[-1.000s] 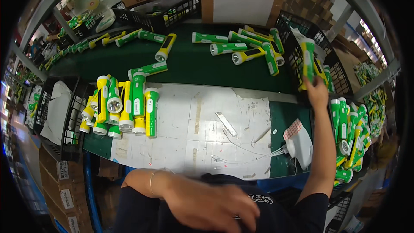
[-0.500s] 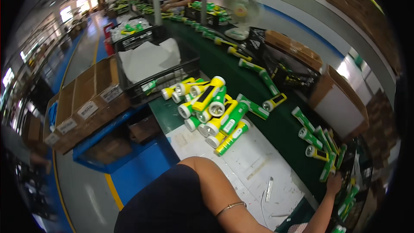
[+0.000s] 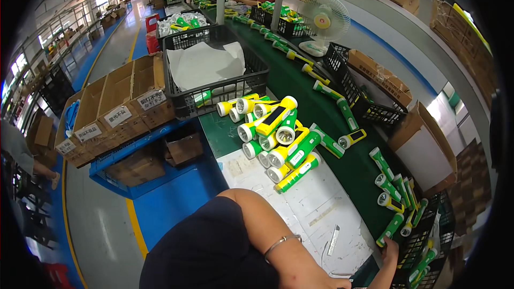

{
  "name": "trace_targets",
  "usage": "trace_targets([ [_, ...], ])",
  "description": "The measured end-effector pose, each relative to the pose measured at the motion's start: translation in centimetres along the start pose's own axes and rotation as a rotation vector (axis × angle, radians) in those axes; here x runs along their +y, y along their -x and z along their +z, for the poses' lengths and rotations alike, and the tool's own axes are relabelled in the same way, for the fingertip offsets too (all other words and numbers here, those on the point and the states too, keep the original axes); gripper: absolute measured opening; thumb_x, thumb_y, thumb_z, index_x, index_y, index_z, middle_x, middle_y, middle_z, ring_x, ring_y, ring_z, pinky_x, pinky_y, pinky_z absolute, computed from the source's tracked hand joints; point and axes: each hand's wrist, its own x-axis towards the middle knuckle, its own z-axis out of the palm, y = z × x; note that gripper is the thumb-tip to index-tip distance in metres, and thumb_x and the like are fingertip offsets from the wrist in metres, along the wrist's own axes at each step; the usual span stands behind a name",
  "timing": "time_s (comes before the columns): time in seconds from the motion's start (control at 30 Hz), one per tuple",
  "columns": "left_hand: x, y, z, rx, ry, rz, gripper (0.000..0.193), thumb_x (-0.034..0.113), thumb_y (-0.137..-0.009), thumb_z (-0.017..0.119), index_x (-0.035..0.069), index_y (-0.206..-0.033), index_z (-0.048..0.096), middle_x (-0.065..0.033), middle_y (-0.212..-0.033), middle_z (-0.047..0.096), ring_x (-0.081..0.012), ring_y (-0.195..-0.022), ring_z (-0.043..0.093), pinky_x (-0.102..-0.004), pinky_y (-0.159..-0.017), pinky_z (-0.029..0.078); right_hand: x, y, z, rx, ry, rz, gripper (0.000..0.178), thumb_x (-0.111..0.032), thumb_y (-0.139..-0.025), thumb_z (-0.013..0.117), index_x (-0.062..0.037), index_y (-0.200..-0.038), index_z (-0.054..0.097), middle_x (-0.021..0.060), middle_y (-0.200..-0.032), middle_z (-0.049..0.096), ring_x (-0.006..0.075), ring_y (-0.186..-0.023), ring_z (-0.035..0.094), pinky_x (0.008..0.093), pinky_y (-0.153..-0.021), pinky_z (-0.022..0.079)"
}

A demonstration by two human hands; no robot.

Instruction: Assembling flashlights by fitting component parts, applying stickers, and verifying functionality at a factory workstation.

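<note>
At the right edge of the belt my right hand (image 3: 391,250) is closed on the near end of a green flashlight (image 3: 392,227) with a yellow tip. Beside it lies a loose group of green and yellow flashlights (image 3: 399,185). My left forearm, with a metal bangle, crosses the white board (image 3: 300,206) low in the picture. At the lower edge my left hand (image 3: 321,280) is mostly cut off, so its fingers are hidden. Ahead of that arm, several flashlights with clear round lenses are heaped in a pile (image 3: 281,134).
A green belt (image 3: 300,93) carries a line of flashlights. Black crates (image 3: 184,104) and an open carton with dividers (image 3: 115,101) stand left. At right are another black crate (image 3: 423,241), a brown carton (image 3: 423,139) and a fan (image 3: 323,18). A cutter knife (image 3: 333,240) lies on the board.
My right hand has drawn the green flashlight nearer and to the left, away from the group. The whole view has shifted a little.
</note>
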Motion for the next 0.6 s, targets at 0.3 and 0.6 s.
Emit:
trace_targets([
  [0.3,0.3,-1.6,3.6,-0.093,0.013,0.027,0.041,0.028,-0.088,0.041,0.000,-0.118,0.045,-0.0182,-0.124,0.040,-0.0355,-0.113,0.040,-0.0510,-0.082,0.034,0.8,12.9,1.4,-0.305,-0.409,-0.098,0.020,-0.031,-0.081,0.063,-0.0151,-0.078,0.052,-0.0065,-0.049,0.034,0.0043,-0.032,0.022,0.0220,-0.032,0.011],
  [0.6,1.1,-1.0,5.5,0.044,0.155,0.117,0.040,0.029,-0.086,0.049,-0.004,-0.109,0.048,-0.0240,-0.107,0.044,-0.0420,-0.102,0.041,-0.0551,-0.077,0.033,2.1,17.7,3.3,-0.414,-0.471,-0.216,0.022,-0.031,-0.082,0.061,-0.0124,-0.085,0.050,-0.0043,-0.055,0.043,0.0045,-0.033,0.025,0.0211,-0.032,0.017],
])
